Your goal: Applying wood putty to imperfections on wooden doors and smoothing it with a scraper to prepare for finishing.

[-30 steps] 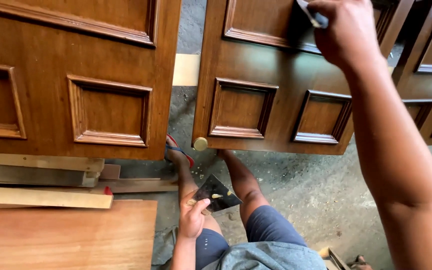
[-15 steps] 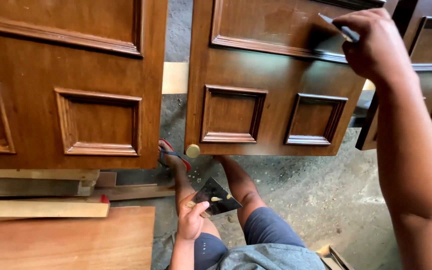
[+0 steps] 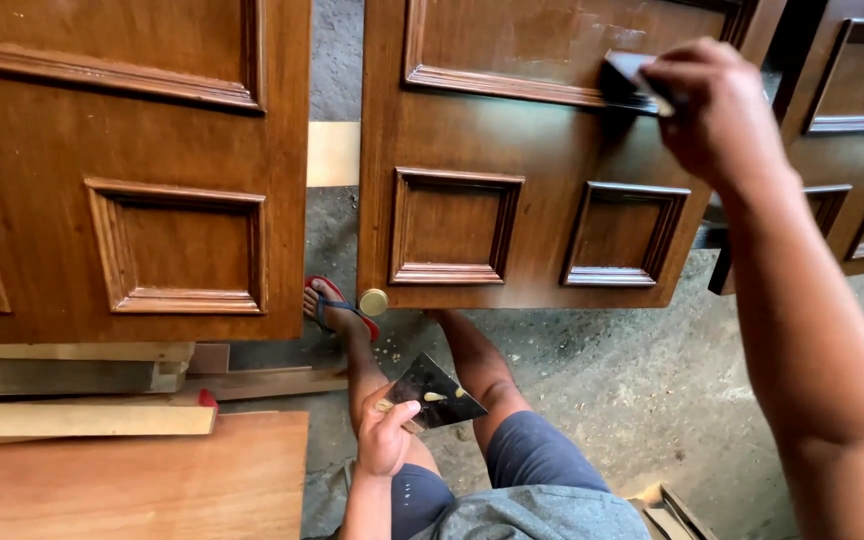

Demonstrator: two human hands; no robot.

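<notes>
Nearest the camera, a dark metal mixing plate (image 3: 435, 392) dabbed with pale filler is held low over the knees in the left hand (image 3: 384, 440), its fingers (image 3: 399, 411) clenched on the plate's near corner. Beneath it, grey shorts (image 3: 522, 470) and a foot in a red sandal (image 3: 337, 305) on the concrete floor (image 3: 592, 390) can be seen. To the left, a flat reddish board (image 3: 132, 480) and stacked timber battens (image 3: 72, 385) are laid beside the knees.

Farther out, a varnished brown door (image 3: 512, 150) with raised panels is stood in front, with a small brass knob (image 3: 373, 301) at its lower left corner. A second panelled door (image 3: 122, 170) is stood to its left and a third (image 3: 852, 130) to its right.

Farthest, the right hand (image 3: 717, 110) is raised to the moulding under the middle door's upper panel, its fingers (image 3: 677, 75) closed around a dark putty knife (image 3: 627, 80) whose blade is pressed against the wood.

For a good result, it is judged that the blade should be kept at a low angle and drawn along the moulding with even pressure, so that the filler is pushed in and excess is scraped off cleanly. The plate is best kept level and within reach.
</notes>
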